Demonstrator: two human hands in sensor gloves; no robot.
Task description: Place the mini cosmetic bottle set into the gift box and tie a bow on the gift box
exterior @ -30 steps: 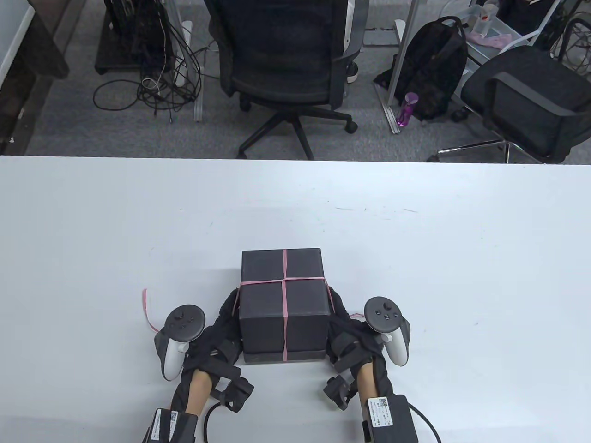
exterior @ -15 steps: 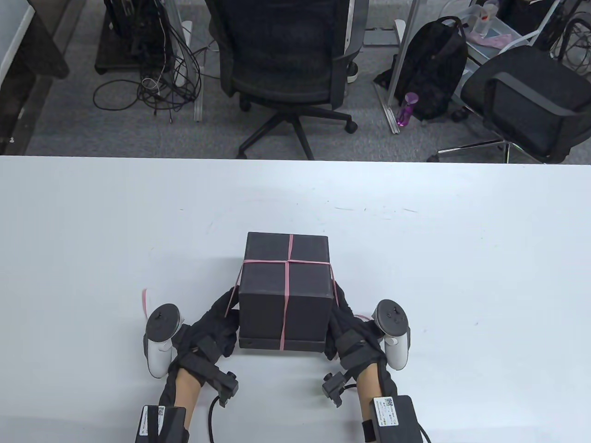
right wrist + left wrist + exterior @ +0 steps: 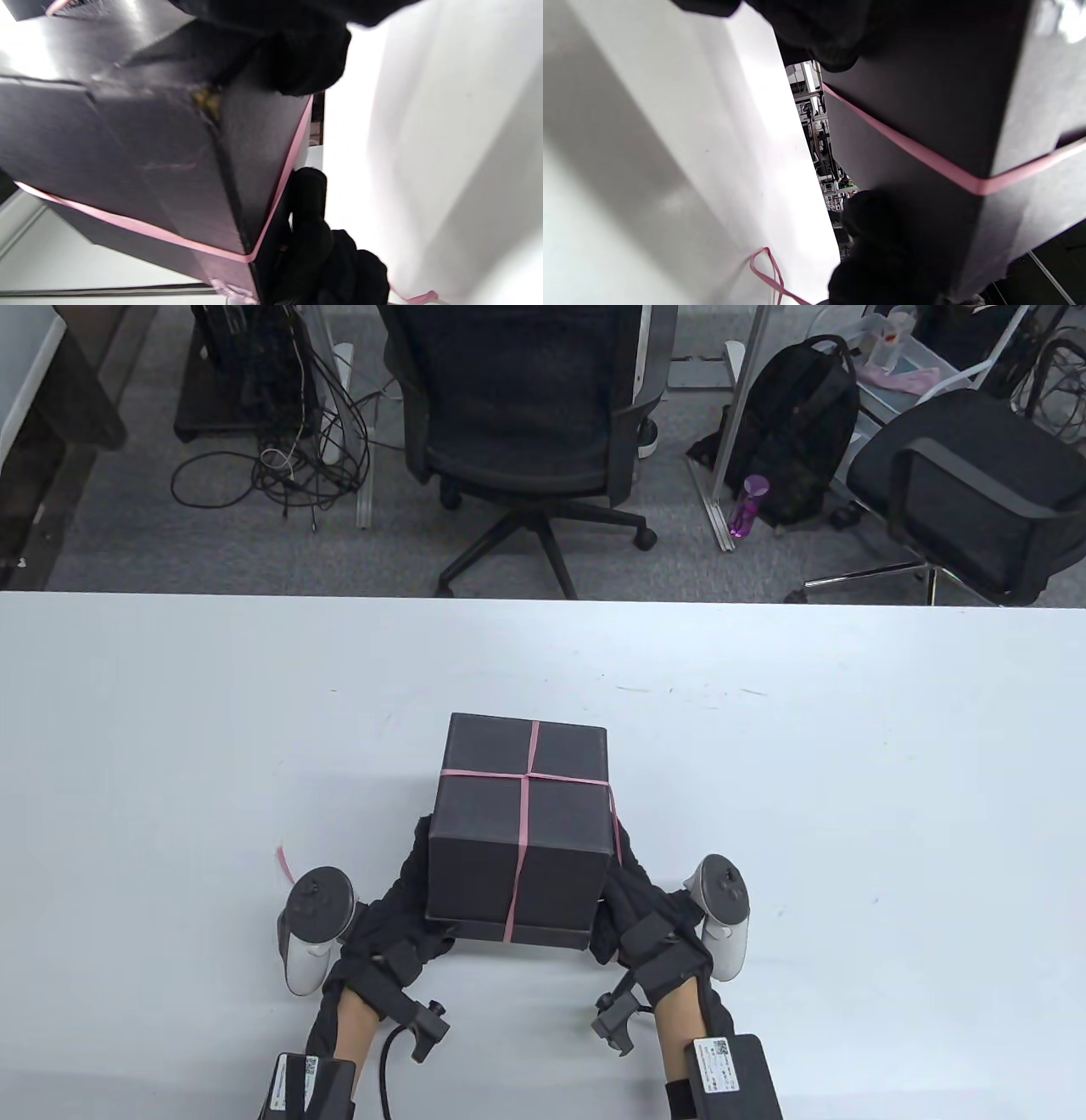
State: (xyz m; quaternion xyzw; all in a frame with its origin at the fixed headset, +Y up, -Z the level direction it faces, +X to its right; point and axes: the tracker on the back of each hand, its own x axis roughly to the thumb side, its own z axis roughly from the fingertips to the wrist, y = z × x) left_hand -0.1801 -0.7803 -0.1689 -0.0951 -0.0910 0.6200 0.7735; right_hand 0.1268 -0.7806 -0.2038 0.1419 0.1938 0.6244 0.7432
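Observation:
A black gift box [image 3: 519, 836] with its lid on is wrapped in a thin pink ribbon [image 3: 527, 774] that crosses on top. My left hand [image 3: 405, 892] grips its left side and my right hand [image 3: 634, 891] grips its right side, near the table's front edge. In the left wrist view, gloved fingers [image 3: 823, 38] press the box [image 3: 916, 101] above the ribbon [image 3: 925, 160]. In the right wrist view, the fingers [image 3: 305, 55] clasp the box [image 3: 148, 165] and the ribbon [image 3: 282, 182] runs down its corner. Its near edge appears raised off the table. The bottles are hidden.
A loose ribbon end [image 3: 280, 863] trails on the white table [image 3: 848, 780] left of my left hand, seen as a loop [image 3: 768, 271] in the left wrist view. Beyond the far edge stand office chairs [image 3: 530, 415], a backpack [image 3: 797, 432] and a purple bottle [image 3: 747, 504].
The box has risen and shifted away from me, with both hands moving along on its sides. The loose ribbon end at the left has been dragged toward the box.

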